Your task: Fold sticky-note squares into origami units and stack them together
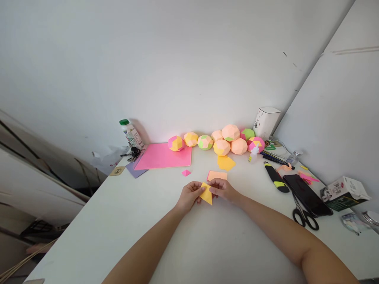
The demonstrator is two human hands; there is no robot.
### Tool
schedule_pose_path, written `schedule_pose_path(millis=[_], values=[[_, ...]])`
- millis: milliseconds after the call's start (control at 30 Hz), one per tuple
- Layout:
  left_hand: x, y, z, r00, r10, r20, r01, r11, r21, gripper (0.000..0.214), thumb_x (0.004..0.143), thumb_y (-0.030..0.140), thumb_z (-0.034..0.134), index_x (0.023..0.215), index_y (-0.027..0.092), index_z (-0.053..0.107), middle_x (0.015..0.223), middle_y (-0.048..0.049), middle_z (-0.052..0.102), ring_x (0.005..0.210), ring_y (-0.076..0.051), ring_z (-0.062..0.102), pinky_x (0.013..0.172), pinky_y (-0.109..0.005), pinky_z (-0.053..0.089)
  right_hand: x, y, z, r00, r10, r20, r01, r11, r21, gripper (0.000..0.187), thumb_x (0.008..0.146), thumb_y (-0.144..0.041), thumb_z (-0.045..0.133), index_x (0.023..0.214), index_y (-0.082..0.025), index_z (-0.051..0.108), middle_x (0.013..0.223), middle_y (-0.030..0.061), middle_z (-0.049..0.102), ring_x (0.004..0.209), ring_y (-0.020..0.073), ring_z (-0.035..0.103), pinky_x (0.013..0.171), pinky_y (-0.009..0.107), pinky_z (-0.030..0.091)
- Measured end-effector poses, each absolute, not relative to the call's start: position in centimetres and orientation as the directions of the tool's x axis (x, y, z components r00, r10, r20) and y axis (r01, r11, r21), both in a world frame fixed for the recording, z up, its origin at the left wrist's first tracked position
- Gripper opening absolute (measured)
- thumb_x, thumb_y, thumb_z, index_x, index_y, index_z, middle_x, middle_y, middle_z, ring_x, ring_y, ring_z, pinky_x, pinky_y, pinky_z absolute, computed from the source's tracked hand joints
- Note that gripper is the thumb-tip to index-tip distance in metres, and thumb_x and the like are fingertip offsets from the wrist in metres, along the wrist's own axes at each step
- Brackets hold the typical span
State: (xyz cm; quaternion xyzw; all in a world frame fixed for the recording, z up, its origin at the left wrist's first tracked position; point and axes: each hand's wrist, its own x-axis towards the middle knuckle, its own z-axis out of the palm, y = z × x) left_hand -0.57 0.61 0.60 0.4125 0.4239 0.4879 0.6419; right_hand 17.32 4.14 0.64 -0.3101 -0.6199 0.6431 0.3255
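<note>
Between both hands, over the middle of the white table, is a piece of yellow paper [206, 194] with a pointed lower corner. My left hand [192, 193] pinches its left edge, thumb in front. My right hand [221, 188] grips the right side near the top, also with the thumb in front. Some fingers are hidden behind the paper. Just beyond the hands lies a stack of peach and pink paper [217, 176]. A small pink folded piece [186, 172] rests to its left, and yellow-orange paper [226, 162] lies farther back.
Several faceted paper balls [230, 132] line the wall. A pink sheet [166, 155], keys [134, 152] and a bottle [132, 133] are at left. Right of my hands are a glue bottle [254, 153], a utility knife [276, 177], black scissors [304, 217], a phone [308, 195] and a carton [343, 193].
</note>
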Motion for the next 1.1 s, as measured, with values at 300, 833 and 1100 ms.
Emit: schedule_pose_path(millis=[300,833,1100], values=[[-0.57,0.66,0.62,0.136,0.977,-0.166,-0.281,0.199,0.939,0.033,0.065,0.043,0.071,0.071,0.015,0.054,0.046,0.0062,0.051,0.032,-0.004,0.037,0.032,-0.017,0.028,17.18,3.75,1.29,-0.612,0.79,0.023,-0.073,-0.028,-0.997,0.026,0.072,-0.037,0.067,0.072,-0.016,0.052,0.084,0.0019,0.059,0.059,0.0094,0.055,0.052,0.023,0.04],[-0.46,0.57,0.62,0.11,0.983,-0.146,-0.32,0.174,0.931,0.036,0.072,0.05,0.061,0.069,0.015,0.053,0.053,0.0049,0.051,0.034,-0.004,0.039,0.035,-0.019,0.029,17.14,3.93,0.75,-0.611,0.788,0.078,-0.109,0.014,-0.994,0.021,0.071,-0.033,0.068,0.078,-0.016,0.057,0.093,0.0033,0.058,0.06,0.0087,0.056,0.053,0.023,0.043],[-0.25,0.22,0.52,0.043,0.998,-0.052,-0.226,0.061,0.972,0.024,0.07,0.035,0.067,0.083,0.018,0.056,0.075,0.003,0.052,0.053,-0.005,0.048,0.05,-0.019,0.039,17.19,4.28,0.4,-0.561,0.819,0.123,-0.171,0.031,-0.985,0.016,0.074,-0.029,0.065,0.074,-0.016,0.055,0.096,0.0043,0.058,0.056,0.0087,0.058,0.05,0.023,0.042]])
